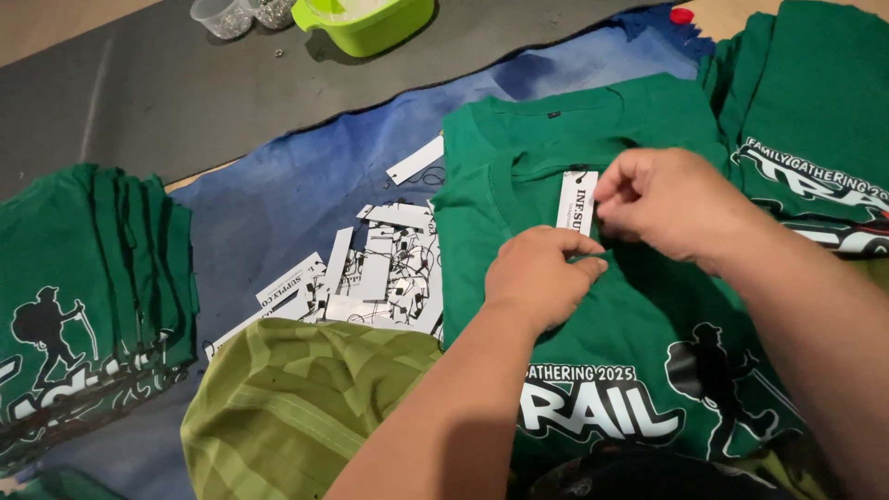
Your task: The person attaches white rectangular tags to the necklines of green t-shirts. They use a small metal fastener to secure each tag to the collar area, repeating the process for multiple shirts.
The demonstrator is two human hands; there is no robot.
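A: Hands status?

B: Left hand pinches a fold of the green shirt just below the collar. Right hand has fingers closed on the white hang tag at the neckline. Shirt lies flat in front of me, on the blue cloth.

A: Handling?

B: Soft, light fabric, bunches easily; I'd grip near the collar seam. Tag is thin stiff card, best held by its edge. Loose tag pile sits left of the shirt, folded shirts further left.
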